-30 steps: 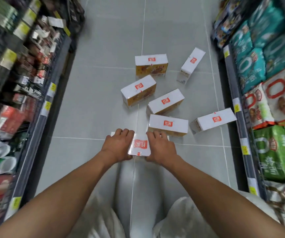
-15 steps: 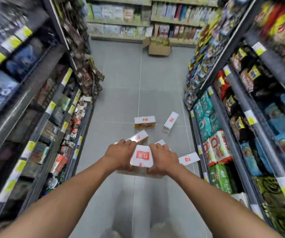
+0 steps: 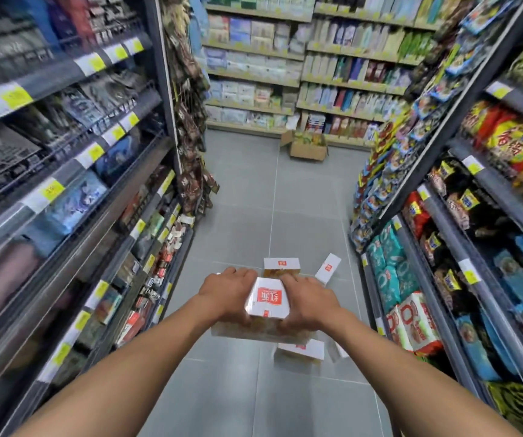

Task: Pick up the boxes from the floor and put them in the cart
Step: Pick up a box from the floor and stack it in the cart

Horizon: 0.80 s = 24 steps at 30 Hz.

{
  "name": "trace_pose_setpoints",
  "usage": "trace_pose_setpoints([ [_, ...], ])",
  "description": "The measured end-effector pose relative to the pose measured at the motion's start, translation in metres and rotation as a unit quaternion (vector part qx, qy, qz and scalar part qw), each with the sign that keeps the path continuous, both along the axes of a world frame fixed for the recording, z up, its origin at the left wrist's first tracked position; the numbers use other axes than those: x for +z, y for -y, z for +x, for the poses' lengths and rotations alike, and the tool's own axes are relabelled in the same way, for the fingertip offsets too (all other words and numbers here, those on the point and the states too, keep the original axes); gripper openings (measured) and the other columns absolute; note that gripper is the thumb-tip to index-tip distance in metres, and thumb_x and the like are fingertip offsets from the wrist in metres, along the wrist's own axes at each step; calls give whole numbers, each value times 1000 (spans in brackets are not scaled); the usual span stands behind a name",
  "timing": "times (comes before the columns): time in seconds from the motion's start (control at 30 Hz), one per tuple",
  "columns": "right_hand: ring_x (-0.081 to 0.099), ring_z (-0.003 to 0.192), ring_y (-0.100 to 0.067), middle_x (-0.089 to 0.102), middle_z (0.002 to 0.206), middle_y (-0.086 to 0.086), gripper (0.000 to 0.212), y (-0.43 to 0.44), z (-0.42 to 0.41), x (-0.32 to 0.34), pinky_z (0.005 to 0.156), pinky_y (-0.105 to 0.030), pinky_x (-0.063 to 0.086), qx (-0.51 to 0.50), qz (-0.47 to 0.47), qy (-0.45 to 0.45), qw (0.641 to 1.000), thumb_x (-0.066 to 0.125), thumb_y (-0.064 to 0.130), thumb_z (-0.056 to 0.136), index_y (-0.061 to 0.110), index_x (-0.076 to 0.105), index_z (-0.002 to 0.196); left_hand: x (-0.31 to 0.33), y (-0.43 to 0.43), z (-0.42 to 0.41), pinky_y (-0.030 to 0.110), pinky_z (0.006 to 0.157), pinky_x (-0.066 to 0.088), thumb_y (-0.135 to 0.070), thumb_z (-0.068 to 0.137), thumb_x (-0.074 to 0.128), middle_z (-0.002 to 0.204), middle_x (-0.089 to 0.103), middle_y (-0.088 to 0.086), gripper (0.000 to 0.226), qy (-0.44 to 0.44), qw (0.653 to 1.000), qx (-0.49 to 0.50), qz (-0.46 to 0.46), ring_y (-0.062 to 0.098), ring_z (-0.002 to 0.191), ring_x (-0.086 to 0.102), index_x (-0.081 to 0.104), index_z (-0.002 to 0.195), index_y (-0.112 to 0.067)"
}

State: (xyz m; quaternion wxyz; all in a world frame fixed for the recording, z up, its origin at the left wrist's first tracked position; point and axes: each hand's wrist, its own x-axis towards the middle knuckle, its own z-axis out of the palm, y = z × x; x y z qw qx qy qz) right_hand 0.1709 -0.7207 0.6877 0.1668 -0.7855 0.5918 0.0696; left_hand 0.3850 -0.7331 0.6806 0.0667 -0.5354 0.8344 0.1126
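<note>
Shelves point(image 3: 74, 197) of packaged goods at 9 and 3 o'clock, left hand point(image 3: 228, 294) and right hand point(image 3: 309, 302) grasping opposite sides of white rectangular cardboard box with red label point(image 3: 268, 299), above grey tiled floor point(image 3: 253, 209), matching boxes point(image 3: 281, 264) at its 12, 1 and 5 o'clock

I see a narrow shop aisle with a grey tiled floor point(image 3: 247, 197), flanked by dark left shelving point(image 3: 74, 171) and right shelving point(image 3: 487, 181), both packed with bagged goods and edged with yellow price tags point(image 3: 50, 191). At the far end, the end shelves point(image 3: 285, 74) hold pale packets. An open cardboard carton point(image 3: 305, 148) sits on the floor before them.
</note>
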Motion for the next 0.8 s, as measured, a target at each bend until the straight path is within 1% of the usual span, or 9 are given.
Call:
trace_pose_setpoints([
  [0.07, 52, 119, -24, 55, 129, 5, 87, 5, 12, -1, 94, -47, 51, 18, -7, 1, 1000, 77, 69, 60, 34, 38, 129, 4, -4, 13, 40, 81, 45, -65, 66, 78, 129, 54, -1, 84, -1, 1000, 16, 0, 23, 118, 50, 37, 129, -27],
  [0.2, 52, 119, -20, 55, 133, 7, 89, 22, 49, 5, 94, -44, 50, 86, -3, 11, 996, 76, 71, 65, 36, 37, 136, 12, -15, 48, 39, 80, 43, -64, 67, 79, 127, 54, 1, 84, 3, 997, 80, -9, 23, 116, 51, 37, 129, -25],
  [0.33, 53, 116, -21, 55, 129, 7, 87, 43, 89, 10, 90, -40, 45, 170, -6, 20, 985, 75, 72, 64, 36, 38, 134, 23, -30, 80, 44, 88, 50, -60, 68, 80, 125, 53, 1, 79, 9, 986, 167, 0, 24, 117, 50, 38, 126, -25],
  [0.4, 53, 113, -20, 55, 128, 7, 88, 54, 109, 11, 88, -37, 44, 209, 3, 32, 977, 76, 72, 62, 37, 38, 133, 29, -39, 93, 44, 86, 49, -57, 69, 81, 126, 53, 1, 78, 13, 977, 214, 3, 25, 118, 51, 39, 126, -25],
  [0.47, 53, 112, -20, 56, 127, 6, 92, 62, 130, 15, 89, -35, 46, 268, 12, 41, 962, 76, 73, 56, 36, 40, 133, 34, -54, 103, 44, 88, 50, -53, 68, 82, 126, 54, 1, 77, 16, 960, 278, -1, 26, 118, 52, 40, 128, -25],
  [0.53, 53, 116, -21, 55, 128, 7, 100, 66, 150, 20, 95, -40, 49, 318, 20, 34, 947, 73, 75, 50, 36, 39, 135, 36, -70, 110, 44, 90, 51, -53, 67, 81, 128, 54, 0, 79, 16, 942, 336, -4, 25, 120, 53, 41, 129, -26],
  [0.6, 52, 116, -21, 53, 125, 9, 104, 64, 167, 23, 95, -45, 51, 367, 13, 26, 930, 75, 79, 46, 39, 36, 134, 38, -89, 112, 41, 90, 51, -56, 66, 79, 127, 55, -1, 77, 19, 923, 385, -4, 25, 120, 54, 41, 126, -27],
  [0.7, 52, 112, -22, 53, 118, 10, 92, 56, 189, 26, 90, -46, 51, 433, 8, 28, 901, 80, 75, 49, 39, 37, 121, 42, -119, 109, 38, 84, 46, -60, 65, 78, 130, 55, -5, 80, 12, 888, 459, -8, 24, 121, 54, 42, 130, -32],
  [0.8, 52, 114, -23, 55, 119, 10, 90, 36, 213, 34, 91, -48, 51, 511, -3, 29, 859, 79, 76, 50, 39, 39, 122, 52, -161, 103, 41, 85, 47, -63, 66, 77, 128, 56, -5, 77, 16, 844, 536, -13, 24, 119, 54, 42, 128, -34],
])
